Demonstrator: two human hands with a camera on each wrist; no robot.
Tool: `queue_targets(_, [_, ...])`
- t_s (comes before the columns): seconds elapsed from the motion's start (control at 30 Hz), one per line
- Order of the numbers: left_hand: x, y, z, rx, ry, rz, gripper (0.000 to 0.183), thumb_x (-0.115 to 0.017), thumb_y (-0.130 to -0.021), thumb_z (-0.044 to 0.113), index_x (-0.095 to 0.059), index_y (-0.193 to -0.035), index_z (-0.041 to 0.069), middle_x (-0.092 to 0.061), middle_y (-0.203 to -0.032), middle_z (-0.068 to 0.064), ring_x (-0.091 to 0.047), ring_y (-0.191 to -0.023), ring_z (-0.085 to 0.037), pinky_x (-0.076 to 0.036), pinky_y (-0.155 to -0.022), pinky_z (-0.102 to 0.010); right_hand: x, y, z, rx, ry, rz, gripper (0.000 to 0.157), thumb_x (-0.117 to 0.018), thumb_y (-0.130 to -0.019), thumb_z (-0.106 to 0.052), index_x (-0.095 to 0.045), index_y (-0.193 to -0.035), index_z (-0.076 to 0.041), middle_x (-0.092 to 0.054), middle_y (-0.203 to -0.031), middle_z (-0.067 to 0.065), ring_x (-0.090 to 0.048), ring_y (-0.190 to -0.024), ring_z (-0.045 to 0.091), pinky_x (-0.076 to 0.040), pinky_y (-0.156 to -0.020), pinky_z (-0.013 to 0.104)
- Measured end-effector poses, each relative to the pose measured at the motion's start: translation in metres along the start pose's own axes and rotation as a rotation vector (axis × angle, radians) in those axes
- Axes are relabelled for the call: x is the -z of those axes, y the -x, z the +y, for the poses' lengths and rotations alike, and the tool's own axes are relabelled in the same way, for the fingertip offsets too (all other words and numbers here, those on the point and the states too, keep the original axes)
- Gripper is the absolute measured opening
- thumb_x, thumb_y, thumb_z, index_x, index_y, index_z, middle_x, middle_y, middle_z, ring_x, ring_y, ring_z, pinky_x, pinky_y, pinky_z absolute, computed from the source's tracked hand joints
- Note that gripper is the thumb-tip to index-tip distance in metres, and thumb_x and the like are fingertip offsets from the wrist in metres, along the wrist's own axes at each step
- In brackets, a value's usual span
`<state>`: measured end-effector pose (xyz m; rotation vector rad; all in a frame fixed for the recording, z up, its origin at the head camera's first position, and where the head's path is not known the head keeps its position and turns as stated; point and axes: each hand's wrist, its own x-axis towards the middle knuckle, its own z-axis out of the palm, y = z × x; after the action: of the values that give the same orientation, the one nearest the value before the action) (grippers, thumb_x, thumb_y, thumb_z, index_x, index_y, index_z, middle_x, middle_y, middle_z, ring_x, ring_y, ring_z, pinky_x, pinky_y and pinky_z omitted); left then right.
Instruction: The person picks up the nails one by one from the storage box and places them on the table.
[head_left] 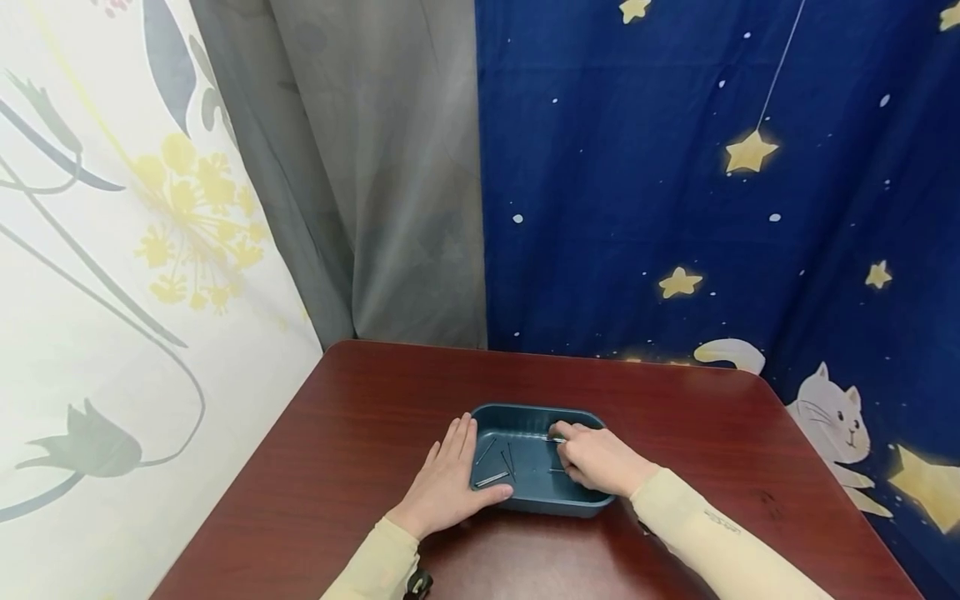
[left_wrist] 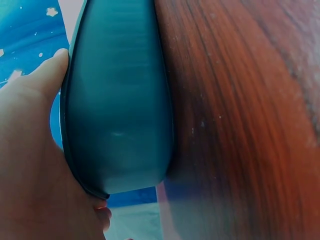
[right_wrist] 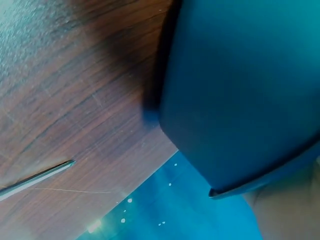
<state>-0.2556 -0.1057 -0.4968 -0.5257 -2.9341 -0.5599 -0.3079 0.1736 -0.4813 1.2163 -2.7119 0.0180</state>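
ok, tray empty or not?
Not empty: the head view shows several thin rods lying in the tray, near the left hand.

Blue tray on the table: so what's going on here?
A person is working over the blue tray on a reddish-brown table. The left hand lies against its left end. The right hand reaches inside near the other end, fingers bent at a thin metal piece; whether they pinch it is unclear. Other slim metal pieces lie at the left.
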Motion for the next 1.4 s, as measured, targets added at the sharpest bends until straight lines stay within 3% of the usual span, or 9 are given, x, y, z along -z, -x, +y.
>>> queue_targets(0.1, [0.000, -0.001, 0.001, -0.004, -0.001, 0.003, 0.111, -0.042, -0.069, 0.081, -0.007, -0.148, 0.011, 0.002, -0.154, 0.001, -0.006, -0.141, -0.024, -0.022, -0.103, -0.059, 0.003, 0.001, 0.000, 0.000, 0.002, 0.015, 0.015, -0.063, -0.083, -0.019, -0.060, -0.070, -0.026, -0.049, -0.130, 0.007, -0.055, -0.101, 0.017, -0.044, -0.056, 0.023])
queue_targets(0.33, [0.000, 0.000, 0.000, -0.012, 0.003, 0.012, 0.112, -0.041, -0.069, 0.083, -0.008, -0.148, 0.010, -0.001, -0.155, -0.001, -0.006, -0.141, -0.024, -0.022, -0.103, -0.058, 0.009, 0.005, 0.001, 0.007, -0.011, 0.053, 0.016, -0.063, -0.084, -0.019, -0.057, -0.071, -0.026, -0.042, -0.138, 0.010, -0.049, -0.114, 0.021, -0.044, -0.056, 0.022])
queue_targets(0.5, [0.000, 0.002, -0.002, -0.007, 0.006, 0.015, 0.112, -0.040, -0.069, 0.083, -0.006, -0.148, 0.011, 0.003, -0.154, 0.000, -0.005, -0.141, -0.023, -0.023, -0.104, -0.057, 0.010, 0.007, 0.001, -0.002, -0.010, 0.081, 0.021, -0.067, -0.081, -0.020, -0.053, -0.068, -0.030, -0.037, -0.142, 0.009, -0.041, -0.124, 0.024, -0.047, -0.075, 0.036])
queue_targets(0.63, [0.000, 0.002, -0.002, 0.004, 0.007, 0.000, 0.113, -0.034, -0.067, 0.086, -0.003, -0.148, 0.014, 0.008, -0.154, 0.003, -0.002, -0.141, -0.022, -0.022, -0.105, -0.056, 0.014, 0.008, 0.002, -0.006, -0.010, 0.115, 0.022, -0.069, -0.077, -0.021, -0.052, -0.067, -0.031, -0.035, -0.143, 0.009, -0.035, -0.128, 0.026, -0.039, -0.091, 0.048])
queue_targets(0.77, [0.000, 0.002, -0.003, -0.007, 0.027, -0.005, 0.109, -0.040, -0.070, 0.082, -0.003, -0.148, 0.015, 0.008, -0.154, 0.004, -0.002, -0.141, -0.022, -0.022, -0.104, -0.057, 0.021, 0.009, 0.002, -0.018, -0.006, 0.149, 0.022, -0.069, -0.075, -0.021, -0.052, -0.065, -0.031, -0.035, -0.143, 0.008, -0.033, -0.129, 0.030, -0.027, -0.100, 0.057])
queue_targets(0.87, [0.001, 0.001, -0.003, -0.026, 0.047, 0.004, 0.105, -0.045, -0.072, 0.078, -0.005, -0.149, 0.017, 0.006, -0.154, 0.004, -0.005, -0.141, -0.025, -0.023, -0.102, -0.059, 0.024, 0.010, 0.002, -0.042, 0.014, 0.168, 0.022, -0.070, -0.075, -0.023, -0.053, -0.065, -0.032, -0.034, -0.144, 0.006, -0.031, -0.131, 0.030, -0.021, -0.102, 0.060])
queue_targets(1.13, [0.008, -0.001, -0.004, -0.031, 0.097, 0.002, 0.104, -0.037, -0.070, 0.083, -0.004, -0.148, 0.023, 0.011, -0.153, 0.007, 0.000, -0.141, -0.022, -0.020, -0.103, -0.060, 0.026, 0.007, 0.007, -0.110, 0.004, 0.234, 0.018, -0.073, -0.073, -0.025, -0.058, -0.066, -0.033, -0.035, -0.144, 0.005, -0.026, -0.134, 0.031, -0.008, -0.105, 0.062])
queue_targets(1.4, [0.013, -0.008, -0.015, -0.095, 0.051, 0.003, 0.100, -0.038, -0.076, 0.078, 0.004, -0.147, 0.022, 0.010, -0.153, 0.006, 0.001, -0.141, -0.022, -0.018, -0.106, -0.056, 0.036, 0.011, 0.013, -0.162, 0.028, 0.288, 0.024, -0.073, -0.070, -0.026, -0.053, -0.062, -0.036, -0.037, -0.143, 0.005, -0.019, -0.137, 0.030, 0.000, -0.105, 0.063])
